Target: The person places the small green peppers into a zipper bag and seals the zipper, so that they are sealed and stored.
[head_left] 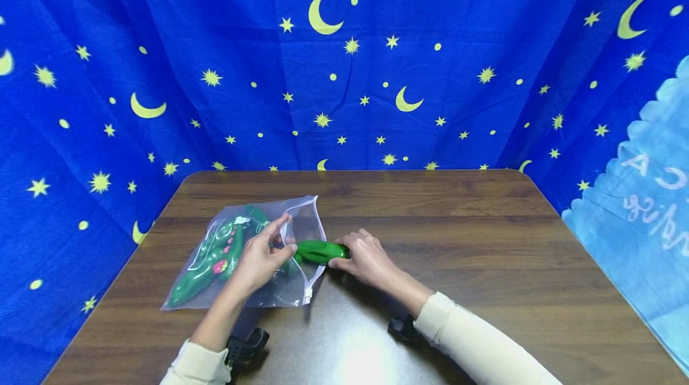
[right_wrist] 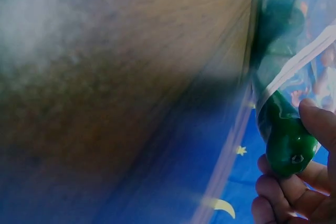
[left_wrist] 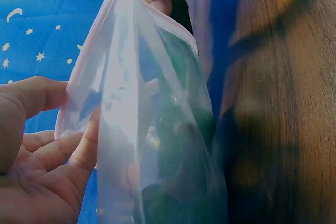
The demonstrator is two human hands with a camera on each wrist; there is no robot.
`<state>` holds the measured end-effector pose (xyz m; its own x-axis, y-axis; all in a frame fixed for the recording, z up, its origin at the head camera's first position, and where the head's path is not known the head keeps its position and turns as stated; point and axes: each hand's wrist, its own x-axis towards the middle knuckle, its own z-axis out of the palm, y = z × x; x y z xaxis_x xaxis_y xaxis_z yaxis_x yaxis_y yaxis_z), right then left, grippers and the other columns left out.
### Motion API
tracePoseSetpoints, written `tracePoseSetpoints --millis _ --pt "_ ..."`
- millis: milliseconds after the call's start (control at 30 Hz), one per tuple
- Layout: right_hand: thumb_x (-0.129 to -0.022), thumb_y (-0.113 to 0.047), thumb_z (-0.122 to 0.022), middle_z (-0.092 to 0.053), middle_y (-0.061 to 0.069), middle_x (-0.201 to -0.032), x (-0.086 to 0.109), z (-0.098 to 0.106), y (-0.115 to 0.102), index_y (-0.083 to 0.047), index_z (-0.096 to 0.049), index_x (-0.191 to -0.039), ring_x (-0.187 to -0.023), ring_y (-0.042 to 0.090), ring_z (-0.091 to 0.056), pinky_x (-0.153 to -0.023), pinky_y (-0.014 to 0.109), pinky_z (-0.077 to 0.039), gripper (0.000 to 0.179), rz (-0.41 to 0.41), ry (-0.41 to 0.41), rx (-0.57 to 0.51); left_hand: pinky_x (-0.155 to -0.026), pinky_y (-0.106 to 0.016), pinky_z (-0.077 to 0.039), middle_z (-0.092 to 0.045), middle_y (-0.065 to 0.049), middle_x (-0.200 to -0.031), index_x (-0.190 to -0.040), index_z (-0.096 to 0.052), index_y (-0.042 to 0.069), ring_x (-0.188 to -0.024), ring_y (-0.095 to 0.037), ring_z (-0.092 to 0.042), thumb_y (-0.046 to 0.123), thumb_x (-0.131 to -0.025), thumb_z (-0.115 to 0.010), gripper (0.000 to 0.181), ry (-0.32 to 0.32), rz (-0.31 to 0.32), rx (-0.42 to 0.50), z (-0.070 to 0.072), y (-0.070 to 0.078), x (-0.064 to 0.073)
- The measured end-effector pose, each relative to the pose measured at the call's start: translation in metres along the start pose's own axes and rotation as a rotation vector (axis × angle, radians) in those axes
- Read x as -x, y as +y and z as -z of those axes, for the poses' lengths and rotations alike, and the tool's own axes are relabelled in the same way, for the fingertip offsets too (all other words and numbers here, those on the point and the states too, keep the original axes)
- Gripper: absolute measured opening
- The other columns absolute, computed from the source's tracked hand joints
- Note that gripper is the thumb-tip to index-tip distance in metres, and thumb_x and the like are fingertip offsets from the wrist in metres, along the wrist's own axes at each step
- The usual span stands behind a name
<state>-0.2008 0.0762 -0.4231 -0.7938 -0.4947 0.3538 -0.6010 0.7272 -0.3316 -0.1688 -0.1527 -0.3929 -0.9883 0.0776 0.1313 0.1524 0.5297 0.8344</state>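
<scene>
A clear zip bag (head_left: 258, 295) with a white-edged mouth lies on the table, printed with a pink strawberry and white lettering. Long glossy green pieces (head_left: 196, 280) show through its film. My left hand (head_left: 264, 259) holds the film at the mouth between thumb and fingers, and the mouth gapes to the right. With thumb and fingers my right hand (head_left: 366, 256) grips the outer end of a glossy green vegetable-shaped piece (head_left: 317, 251); its other end reaches into the mouth. In the right wrist view the piece's rounded tip (right_wrist: 294, 156) has a small pale mark.
Both hands work over a brown wood-grain table (head_left: 457, 217). A blue curtain (head_left: 371, 74) with yellow moons and stars hangs behind it and at the sides. The bag's slider (head_left: 308, 294) sits at the near corner of the mouth. A light blue cloth (head_left: 651, 193) with lettering hangs at right.
</scene>
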Motion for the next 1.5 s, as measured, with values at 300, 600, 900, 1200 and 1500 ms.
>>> tracePoseSetpoints --millis 300,600,900,1200,1500 --pt "-0.075 -0.046 -0.073 -0.067 0.003 -0.09 -0.014 -0.009 -0.004 -0.01 -0.07 -0.103 -0.079 0.017 -0.052 -0.071 0.031 -0.044 0.046 0.001 -0.011 0.068 -0.048 -0.022 -0.05 -0.061 -0.019 -0.125 -0.145 -0.036 0.011 -0.064 -0.009 -0.057 0.008 -0.085 -0.065 0.067 -0.017 0.004 0.02 0.002 0.0 0.0" --pt "-0.077 -0.049 -0.07 -0.059 0.001 -0.084 -0.027 -0.017 -0.007 -0.012 -0.07 -0.103 -0.075 0.017 -0.048 -0.066 0.029 -0.039 0.045 0.015 -0.016 0.152 -0.046 -0.022 -0.048 -0.055 -0.014 -0.135 -0.145 -0.035 0.011 -0.059 -0.006 -0.055 0.009 -0.086 -0.066 0.067 -0.027 -0.003 0.041 0.003 0.0 0.0" --pt "-0.076 -0.053 -0.069 -0.054 0.0 -0.084 -0.035 -0.023 -0.013 -0.015 -0.07 -0.099 -0.076 0.016 -0.046 -0.066 0.027 -0.037 0.044 0.0 -0.018 0.171 -0.044 -0.021 -0.046 -0.058 -0.017 -0.126 -0.146 -0.036 0.012 -0.051 -0.002 -0.047 0.011 -0.086 -0.066 0.067 -0.028 0.009 0.013 0.002 0.0 -0.001" --pt "-0.076 -0.054 -0.069 -0.057 0.001 -0.09 -0.042 -0.029 -0.018 -0.017 -0.071 -0.104 -0.081 0.017 -0.05 -0.07 0.029 -0.04 0.047 0.004 -0.014 0.189 -0.046 -0.02 -0.046 -0.053 -0.012 -0.136 -0.146 -0.035 0.013 -0.054 -0.003 -0.05 0.011 -0.086 -0.066 0.067 -0.028 0.027 -0.001 0.002 -0.001 -0.002" --pt "-0.08 -0.052 -0.066 -0.062 0.0 -0.091 -0.041 -0.026 -0.021 -0.018 -0.071 -0.105 -0.08 0.014 -0.05 -0.07 0.026 -0.04 0.043 0.028 0.013 0.121 -0.046 -0.021 -0.047 -0.051 -0.012 -0.139 -0.146 -0.035 0.014 -0.054 -0.004 -0.051 0.011 -0.086 -0.065 0.068 -0.03 0.025 0.007 0.003 -0.002 -0.001"
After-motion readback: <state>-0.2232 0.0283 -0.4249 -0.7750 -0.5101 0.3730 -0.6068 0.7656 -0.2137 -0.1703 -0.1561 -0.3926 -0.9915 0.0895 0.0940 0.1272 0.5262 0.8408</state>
